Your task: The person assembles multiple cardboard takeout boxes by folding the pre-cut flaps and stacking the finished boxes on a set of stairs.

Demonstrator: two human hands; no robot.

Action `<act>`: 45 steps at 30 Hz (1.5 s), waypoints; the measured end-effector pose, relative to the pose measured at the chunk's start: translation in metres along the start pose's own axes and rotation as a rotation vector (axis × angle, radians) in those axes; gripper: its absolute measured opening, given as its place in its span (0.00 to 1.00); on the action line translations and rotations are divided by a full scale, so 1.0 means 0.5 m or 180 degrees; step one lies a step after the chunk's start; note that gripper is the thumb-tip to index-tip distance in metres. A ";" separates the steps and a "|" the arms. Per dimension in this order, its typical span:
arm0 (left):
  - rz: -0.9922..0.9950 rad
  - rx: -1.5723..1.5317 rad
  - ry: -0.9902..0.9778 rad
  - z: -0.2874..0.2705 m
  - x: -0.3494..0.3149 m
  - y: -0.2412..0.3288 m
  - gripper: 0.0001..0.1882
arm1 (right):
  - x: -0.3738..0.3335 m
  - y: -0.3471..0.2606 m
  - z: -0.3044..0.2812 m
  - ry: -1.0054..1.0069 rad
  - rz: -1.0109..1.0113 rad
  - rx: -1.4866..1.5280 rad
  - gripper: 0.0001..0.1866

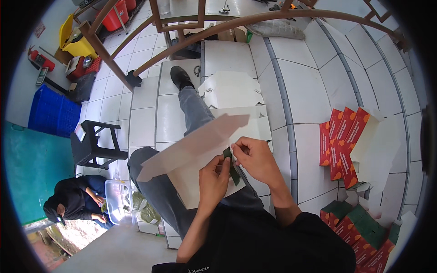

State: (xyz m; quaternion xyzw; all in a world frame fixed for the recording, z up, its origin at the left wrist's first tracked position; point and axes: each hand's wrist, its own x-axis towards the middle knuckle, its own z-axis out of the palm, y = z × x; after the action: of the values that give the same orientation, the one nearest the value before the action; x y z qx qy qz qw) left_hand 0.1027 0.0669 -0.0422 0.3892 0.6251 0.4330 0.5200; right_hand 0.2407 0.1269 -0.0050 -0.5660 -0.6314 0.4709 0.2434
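Note:
A cardboard box (pixel 184 184), white inside with its long lid panel raised, lies across my lap. Along its right side stands a narrow dark green flap (pixel 234 172). My left hand (pixel 214 182) is closed on this flap, thumb and fingers pinching its upper part. Close beside it, my right hand (pixel 255 159) is closed too, thumb and forefinger pinched at the box's edge near the flap's upper end. My fingers partly hide that corner.
Flat white cardboard blanks (pixel 232 91) lie on the tiled step ahead. Folded red boxes (pixel 341 141) and red-and-green boxes (pixel 364 232) are stacked at right. A brown railing (pixel 191 38) crosses the far side. At left are a black stool (pixel 95 143) and another person (pixel 75 198) beside a clear tub (pixel 119 200).

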 end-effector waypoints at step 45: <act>0.1237 0.0037 -0.0256 -0.057 0.074 -0.082 0.09 | -0.411 0.018 -0.444 0.5340 0.1456 -0.2148 0.41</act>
State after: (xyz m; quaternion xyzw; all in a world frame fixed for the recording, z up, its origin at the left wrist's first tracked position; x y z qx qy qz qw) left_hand 0.0672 0.0844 -0.0902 0.5224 0.5194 0.5057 0.4489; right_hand 0.4812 0.0031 0.1309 -0.8725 -0.2257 -0.2638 0.3439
